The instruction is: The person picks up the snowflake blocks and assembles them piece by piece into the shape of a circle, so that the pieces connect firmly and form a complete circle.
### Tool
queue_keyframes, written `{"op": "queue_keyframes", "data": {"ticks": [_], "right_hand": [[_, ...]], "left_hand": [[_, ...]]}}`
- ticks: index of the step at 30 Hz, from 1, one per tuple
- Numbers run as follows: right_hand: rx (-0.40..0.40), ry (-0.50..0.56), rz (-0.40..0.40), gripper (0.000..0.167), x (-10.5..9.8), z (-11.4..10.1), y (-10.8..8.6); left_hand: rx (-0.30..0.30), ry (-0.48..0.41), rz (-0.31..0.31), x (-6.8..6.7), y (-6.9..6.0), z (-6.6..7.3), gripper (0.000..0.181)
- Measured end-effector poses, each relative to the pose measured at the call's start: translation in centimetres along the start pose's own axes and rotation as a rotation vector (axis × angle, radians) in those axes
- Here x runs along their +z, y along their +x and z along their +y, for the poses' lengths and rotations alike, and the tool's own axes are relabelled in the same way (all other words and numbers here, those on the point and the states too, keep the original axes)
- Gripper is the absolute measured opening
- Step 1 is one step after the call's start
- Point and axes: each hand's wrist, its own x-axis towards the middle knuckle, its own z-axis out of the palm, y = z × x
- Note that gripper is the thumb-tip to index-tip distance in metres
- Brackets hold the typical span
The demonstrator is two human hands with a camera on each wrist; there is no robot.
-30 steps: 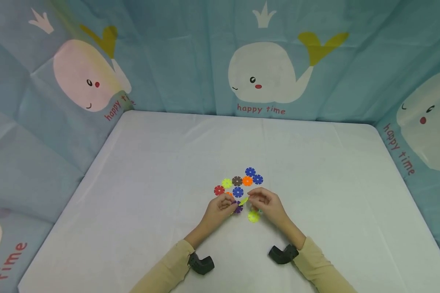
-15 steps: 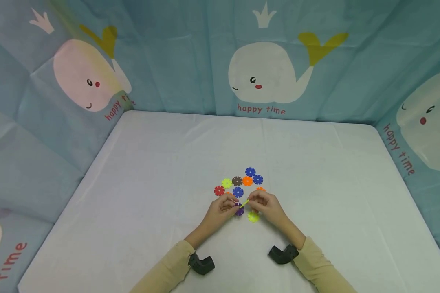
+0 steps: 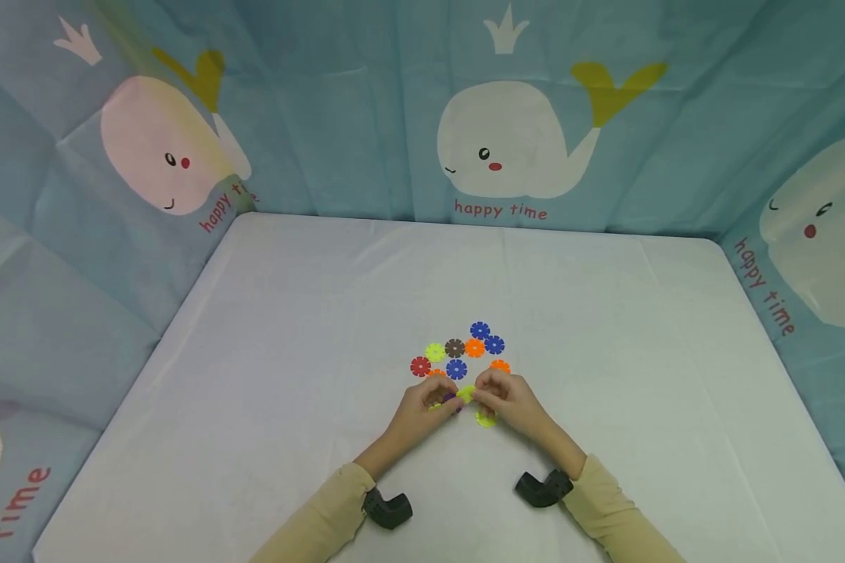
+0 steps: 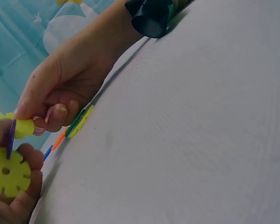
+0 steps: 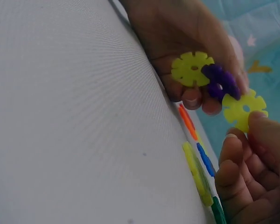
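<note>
My left hand (image 3: 426,403) pinches a purple notched disc (image 5: 220,83) that has a yellow notched disc (image 5: 192,69) joined to one side, near the left fingers. A second yellow notched disc (image 5: 245,109) is pinched by its edge between my right hand's (image 3: 510,397) thumb and finger. Its other edge meets the purple disc at an angle. Whether the notches are fully engaged there is hard to tell. The three pieces are held up just above the white table (image 3: 310,344).
Beyond my hands lie several loose discs: red (image 3: 420,366), brown (image 3: 454,348), blue (image 3: 456,369), orange (image 3: 475,348) and yellow (image 3: 435,353). Another yellow disc (image 3: 486,419) lies under my right hand, next to a green one (image 5: 218,211). Whale-print cloth (image 3: 366,141) walls the table.
My hands have moved slightly closer together. The yellow disc in my right hand has turned from edge-on to show its face and now meets the purple disc. The loose discs stay put.
</note>
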Motion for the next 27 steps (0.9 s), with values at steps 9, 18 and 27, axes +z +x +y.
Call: {"op": "queue_keyframes", "data": {"ticks": [9,18,27], "right_hand": [[-0.058,-0.066,0.044,0.004,0.0,-0.6,0.2],[-0.086,-0.194,0.079,0.008,0.0,0.6,-0.1],[-0.029,-0.378,0.214,0.008,-2.1,2.8,-0.5]], "left_hand": [[0.053,0.048,0.089,-0.3,-0.1,0.1,0.004],[0.122,0.149,0.135,0.3,0.0,-2.6,0.004],[0.201,0.273,0.145,0.6,-0.2,-3.4,0.006]]}}
